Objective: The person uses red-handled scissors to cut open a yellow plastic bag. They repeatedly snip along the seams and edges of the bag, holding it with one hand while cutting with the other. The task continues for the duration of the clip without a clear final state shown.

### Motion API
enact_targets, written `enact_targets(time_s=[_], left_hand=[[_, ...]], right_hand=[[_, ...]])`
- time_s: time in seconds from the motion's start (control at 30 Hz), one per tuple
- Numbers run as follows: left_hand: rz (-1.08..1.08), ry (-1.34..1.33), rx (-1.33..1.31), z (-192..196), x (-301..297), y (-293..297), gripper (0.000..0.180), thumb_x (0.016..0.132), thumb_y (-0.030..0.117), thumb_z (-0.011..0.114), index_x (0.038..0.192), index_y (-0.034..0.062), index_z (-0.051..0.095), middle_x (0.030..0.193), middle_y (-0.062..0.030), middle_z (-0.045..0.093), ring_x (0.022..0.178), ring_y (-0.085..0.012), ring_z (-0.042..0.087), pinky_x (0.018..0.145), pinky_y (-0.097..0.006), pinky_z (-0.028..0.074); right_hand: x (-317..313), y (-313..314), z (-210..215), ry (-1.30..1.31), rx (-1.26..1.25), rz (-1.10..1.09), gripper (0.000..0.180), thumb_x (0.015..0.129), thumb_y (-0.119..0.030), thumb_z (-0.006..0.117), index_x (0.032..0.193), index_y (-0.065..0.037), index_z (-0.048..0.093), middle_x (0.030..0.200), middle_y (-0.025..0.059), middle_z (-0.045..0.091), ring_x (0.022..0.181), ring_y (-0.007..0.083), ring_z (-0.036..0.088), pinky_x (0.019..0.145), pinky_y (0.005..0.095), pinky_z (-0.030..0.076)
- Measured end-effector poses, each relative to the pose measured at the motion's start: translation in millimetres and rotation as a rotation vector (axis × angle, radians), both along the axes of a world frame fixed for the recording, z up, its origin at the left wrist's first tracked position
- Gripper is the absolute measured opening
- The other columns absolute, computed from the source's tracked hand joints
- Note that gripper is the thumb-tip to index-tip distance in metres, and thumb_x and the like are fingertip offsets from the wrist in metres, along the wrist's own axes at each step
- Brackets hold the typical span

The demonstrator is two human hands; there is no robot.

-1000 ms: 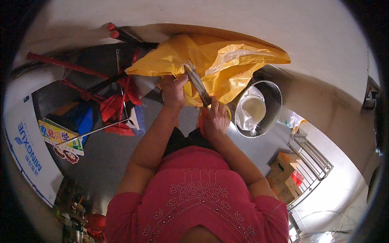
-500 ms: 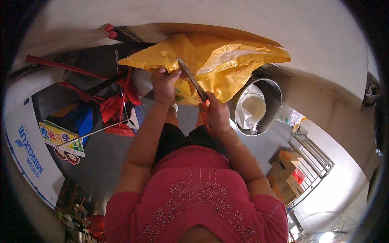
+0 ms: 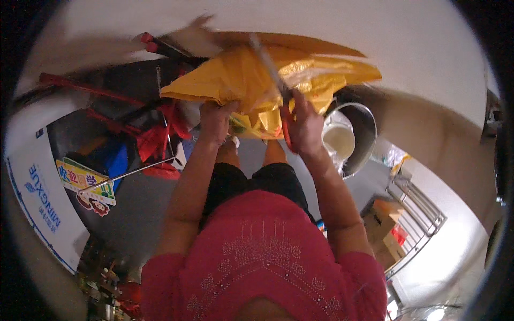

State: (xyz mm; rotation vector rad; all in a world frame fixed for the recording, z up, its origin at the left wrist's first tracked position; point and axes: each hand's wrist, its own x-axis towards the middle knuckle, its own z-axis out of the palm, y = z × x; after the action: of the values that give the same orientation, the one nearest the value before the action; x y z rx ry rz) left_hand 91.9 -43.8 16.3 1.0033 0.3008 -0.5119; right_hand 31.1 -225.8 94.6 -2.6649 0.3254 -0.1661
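Note:
A large yellow plastic sack (image 3: 230,75) stands in front of me, close to the wall. With my left hand (image 3: 215,122) I grip its near edge on the left; the fingertips are tucked behind the plastic. My right hand (image 3: 308,131) is closed round the red handles of a pair of scissors (image 3: 270,67). Their long blades point up and to the left over the sack, blurred by motion, and seem together. Whether the blades touch the plastic I cannot tell.
Right of the sack stands a round metal pot (image 3: 367,139) with a white bowl (image 3: 338,142) in it. At left are red-handled poles (image 3: 91,88), a colourful sign (image 3: 85,179) and a white box (image 3: 45,198). A cardboard box (image 3: 383,230) sits by a metal rack (image 3: 417,203).
The scissors have come away from the sack's edge, and my right hand has moved up and right with them. My left hand stays on the sack, slightly lower.

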Motion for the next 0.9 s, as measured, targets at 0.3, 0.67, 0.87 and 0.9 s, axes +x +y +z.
enact_targets(time_s=[0.3, 0.67, 0.87, 0.9], left_hand=[[0.168, 0.182, -0.404, -15, -3, 2, 0.050, 0.075, -0.009, 0.057, 0.121, 0.0059, 0.047, 0.115, -0.0049, 0.054, 0.112, -0.0202, 0.050, 0.098, -0.037, 0.038], [0.132, 0.194, -0.422, -3, -7, -7, 0.052, 0.076, -0.009, 0.057, 0.124, 0.0072, 0.044, 0.121, -0.0072, 0.051, 0.114, -0.0230, 0.048, 0.100, -0.044, 0.038], [0.068, 0.202, -0.287, -5, -12, 3, 0.051, 0.079, -0.004, 0.060, 0.125, 0.0103, 0.043, 0.121, -0.0056, 0.050, 0.114, -0.0221, 0.048, 0.095, -0.041, 0.041], [0.061, 0.205, -0.247, -7, -13, 6, 0.050, 0.079, -0.003, 0.060, 0.125, 0.0100, 0.043, 0.121, -0.0054, 0.051, 0.112, -0.0220, 0.049, 0.094, -0.040, 0.042]], right_hand=[[-95, 1, -22, 0.417, 0.472, -0.156, 0.043, 0.077, -0.026, 0.067, 0.112, -0.009, 0.051, 0.080, 0.0173, 0.064, 0.075, 0.0343, 0.064, 0.062, 0.0400, 0.050], [-77, 20, -41, 0.118, 1.050, -0.403, 0.048, 0.078, -0.008, 0.069, 0.119, -0.003, 0.046, 0.079, 0.0081, 0.062, 0.072, 0.0122, 0.058, 0.066, 0.0272, 0.049], [-45, 32, -65, 0.010, 0.869, -0.349, 0.047, 0.078, -0.004, 0.066, 0.120, -0.001, 0.045, 0.088, 0.0069, 0.062, 0.079, 0.0126, 0.059, 0.071, 0.0282, 0.050], [-45, 31, -62, 0.029, 0.814, -0.332, 0.046, 0.075, -0.001, 0.067, 0.117, -0.003, 0.048, 0.087, 0.0079, 0.062, 0.079, 0.0155, 0.061, 0.071, 0.0290, 0.050]])
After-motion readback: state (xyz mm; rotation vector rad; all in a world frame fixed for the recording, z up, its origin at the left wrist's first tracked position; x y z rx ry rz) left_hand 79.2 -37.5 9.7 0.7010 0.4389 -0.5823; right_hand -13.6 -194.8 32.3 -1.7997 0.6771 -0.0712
